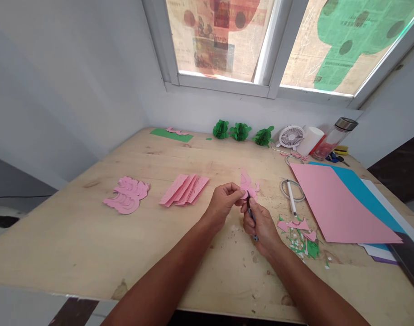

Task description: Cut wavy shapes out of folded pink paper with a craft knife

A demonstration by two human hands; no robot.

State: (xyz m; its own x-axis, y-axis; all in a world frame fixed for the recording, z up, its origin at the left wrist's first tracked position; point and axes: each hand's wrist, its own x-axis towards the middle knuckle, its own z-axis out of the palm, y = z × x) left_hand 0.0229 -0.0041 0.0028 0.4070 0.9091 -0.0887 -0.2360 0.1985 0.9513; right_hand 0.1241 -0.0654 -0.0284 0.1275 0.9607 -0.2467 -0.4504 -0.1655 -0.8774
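Landmark: folded pink strips (pixel 184 190). To their right, the left hand (pixel 223 201) pinches a pink paper piece (pixel 245 179) between thumb and finger; the right hand (pixel 264 224) grips a slim dark tool (pixel 249 204), apparently a cutter, against that piece. To their left: curved pink cutouts (pixel 128 195). Caution: a loosened pinch could let the paper twist, causing a tear or stray cut; fingertips near the tool risk a nick

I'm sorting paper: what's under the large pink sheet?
Blue paper, white paper and purple paper show past the edges of the large pink paper sheet; whatever it covers is hidden.
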